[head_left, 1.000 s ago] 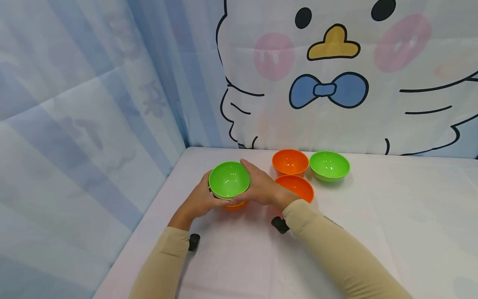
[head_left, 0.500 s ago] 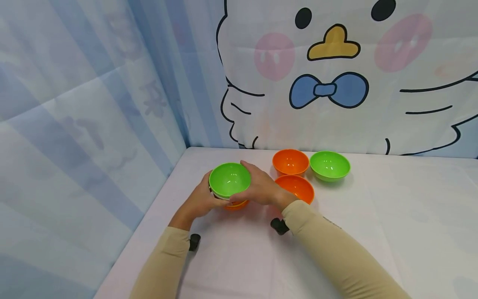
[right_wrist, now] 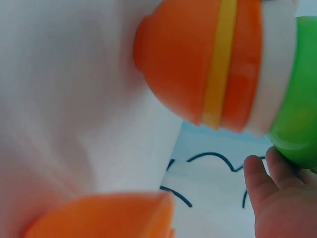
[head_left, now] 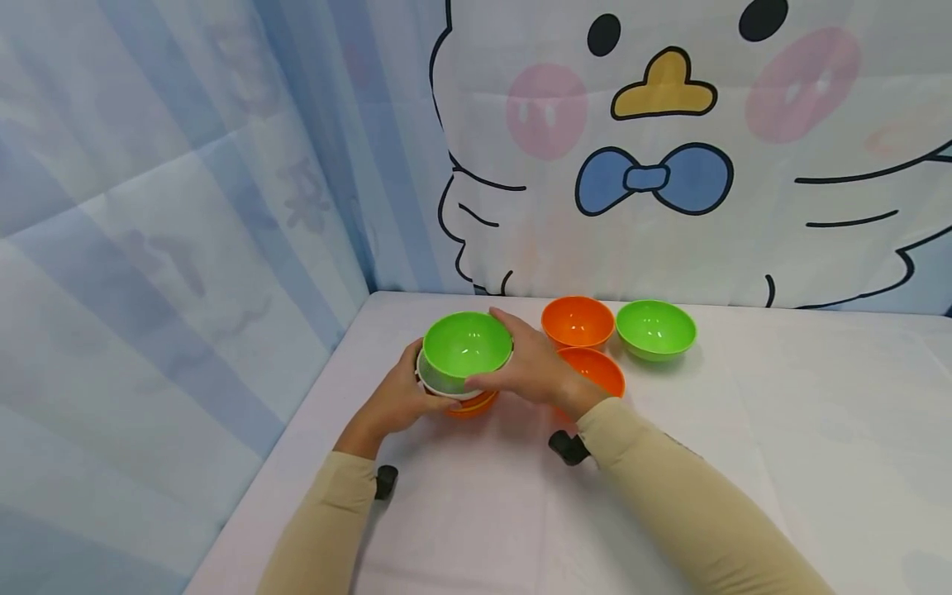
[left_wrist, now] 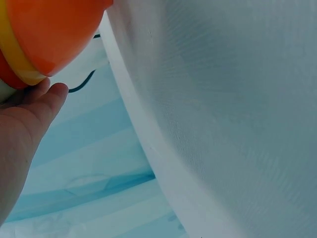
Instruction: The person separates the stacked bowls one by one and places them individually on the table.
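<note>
A green bowl (head_left: 467, 343) is in my right hand (head_left: 534, 364), thumb at its near side and fingers round its far right side. It sits raised and shifted right over a white bowl (head_left: 440, 382), whose inside partly shows. Below the white bowl, the right wrist view shows an orange bowl (right_wrist: 242, 64), a yellow bowl (right_wrist: 221, 64) and another orange bowl (right_wrist: 178, 54) at the bottom, nested and standing on the table. My left hand (head_left: 397, 398) grips the stack from the left near the white bowl; its fingers (left_wrist: 47, 101) show under the rims in the left wrist view.
Two orange bowls, a far one (head_left: 578, 322) and a nearer one (head_left: 598, 369) partly behind my right wrist, stand to the right. Beside them is another green bowl (head_left: 656, 330). A printed curtain (head_left: 669, 248) hangs behind the white table (head_left: 803, 430).
My right hand has lifted the green bowl off the stack, up and slightly right, so the white bowl's inside now shows. My left hand has stayed in place on the stack.
</note>
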`<move>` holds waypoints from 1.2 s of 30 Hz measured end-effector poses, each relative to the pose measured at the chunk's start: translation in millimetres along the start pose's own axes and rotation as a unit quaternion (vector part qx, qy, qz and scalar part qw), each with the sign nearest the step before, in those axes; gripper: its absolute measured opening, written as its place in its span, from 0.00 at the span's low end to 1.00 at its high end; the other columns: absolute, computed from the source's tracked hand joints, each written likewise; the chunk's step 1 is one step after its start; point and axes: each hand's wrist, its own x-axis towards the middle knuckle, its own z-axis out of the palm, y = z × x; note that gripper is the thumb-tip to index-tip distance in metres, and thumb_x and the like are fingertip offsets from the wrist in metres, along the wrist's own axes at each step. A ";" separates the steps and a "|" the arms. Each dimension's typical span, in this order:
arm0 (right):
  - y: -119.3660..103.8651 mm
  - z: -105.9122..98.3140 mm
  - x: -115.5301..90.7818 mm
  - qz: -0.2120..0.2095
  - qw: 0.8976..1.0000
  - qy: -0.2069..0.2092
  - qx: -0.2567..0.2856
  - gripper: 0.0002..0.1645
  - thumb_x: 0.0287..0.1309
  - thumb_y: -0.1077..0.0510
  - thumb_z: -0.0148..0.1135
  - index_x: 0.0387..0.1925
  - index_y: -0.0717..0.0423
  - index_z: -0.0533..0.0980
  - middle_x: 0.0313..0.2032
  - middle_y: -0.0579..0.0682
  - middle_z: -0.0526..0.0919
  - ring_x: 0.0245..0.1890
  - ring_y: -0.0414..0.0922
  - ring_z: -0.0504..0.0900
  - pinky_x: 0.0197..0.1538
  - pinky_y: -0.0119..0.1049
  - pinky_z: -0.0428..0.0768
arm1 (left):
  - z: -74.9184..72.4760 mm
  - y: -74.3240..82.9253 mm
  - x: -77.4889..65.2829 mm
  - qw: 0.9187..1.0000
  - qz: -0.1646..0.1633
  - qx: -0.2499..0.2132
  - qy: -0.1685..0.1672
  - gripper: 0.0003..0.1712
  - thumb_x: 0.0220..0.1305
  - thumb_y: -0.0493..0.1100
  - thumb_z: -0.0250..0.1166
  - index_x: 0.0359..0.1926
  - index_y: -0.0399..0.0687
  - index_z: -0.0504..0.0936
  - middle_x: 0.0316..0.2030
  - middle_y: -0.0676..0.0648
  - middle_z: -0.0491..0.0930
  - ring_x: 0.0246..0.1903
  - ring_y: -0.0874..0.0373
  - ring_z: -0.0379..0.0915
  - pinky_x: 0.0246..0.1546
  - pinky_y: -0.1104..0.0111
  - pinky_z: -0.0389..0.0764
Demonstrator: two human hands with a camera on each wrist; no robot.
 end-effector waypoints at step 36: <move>70.4 -117.7 -108.1 0.053 0.988 0.100 -0.106 0.63 0.49 0.48 0.77 0.77 0.61 0.51 0.67 0.71 0.62 0.59 0.66 0.70 0.56 0.61 0.76 | 1.4 -0.9 3.3 0.999 -0.046 0.006 -0.002 0.65 0.49 0.44 0.81 0.77 0.42 0.46 0.73 0.39 0.57 0.69 0.41 0.58 0.67 0.47 0.64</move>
